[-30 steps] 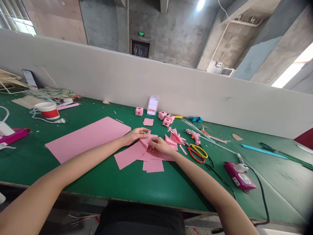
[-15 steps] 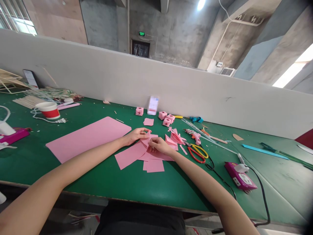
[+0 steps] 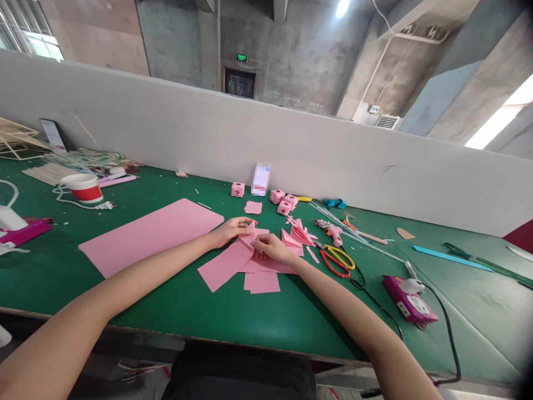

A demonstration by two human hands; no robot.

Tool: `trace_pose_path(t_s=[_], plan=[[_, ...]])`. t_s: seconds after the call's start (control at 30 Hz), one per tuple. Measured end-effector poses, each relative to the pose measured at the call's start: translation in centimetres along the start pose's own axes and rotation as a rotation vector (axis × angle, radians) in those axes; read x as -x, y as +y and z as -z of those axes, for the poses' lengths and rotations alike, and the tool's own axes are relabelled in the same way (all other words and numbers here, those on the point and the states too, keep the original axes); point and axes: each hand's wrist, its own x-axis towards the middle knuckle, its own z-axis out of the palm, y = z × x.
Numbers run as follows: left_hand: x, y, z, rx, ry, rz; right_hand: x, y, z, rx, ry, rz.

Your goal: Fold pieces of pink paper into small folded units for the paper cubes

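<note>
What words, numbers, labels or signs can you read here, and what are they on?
Nothing reads surely.
Green lit sign: too small.
Pale writing on the concrete wall: too faint.
Middle phone: screen pixelated.
Left phone: screen too small.
Purple socket block: label marks too small.

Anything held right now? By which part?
Left hand pinches a pink paper piece by its far end; right hand is at its right side, grip unclear.
</note>
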Motion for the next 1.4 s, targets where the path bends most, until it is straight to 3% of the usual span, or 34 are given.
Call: trace_pose_path(t_s=[0.47, 0.8, 1.4], plan=[[0.31, 0.29, -0.31, 0.008, 0.035, 0.01, 0.04, -0.32, -0.09, -0.073, -0.025, -0.009], [0.48, 0.99, -0.34, 0.043, -0.075, 0.08, 0.17, -0.23, -0.11, -0.077, -0.034, 0.002], [0.59, 0.82, -0.34, 0.045, -0.05, 0.067, -0.03, 0.22, -0.06, -0.046, -0.021, 0.007]])
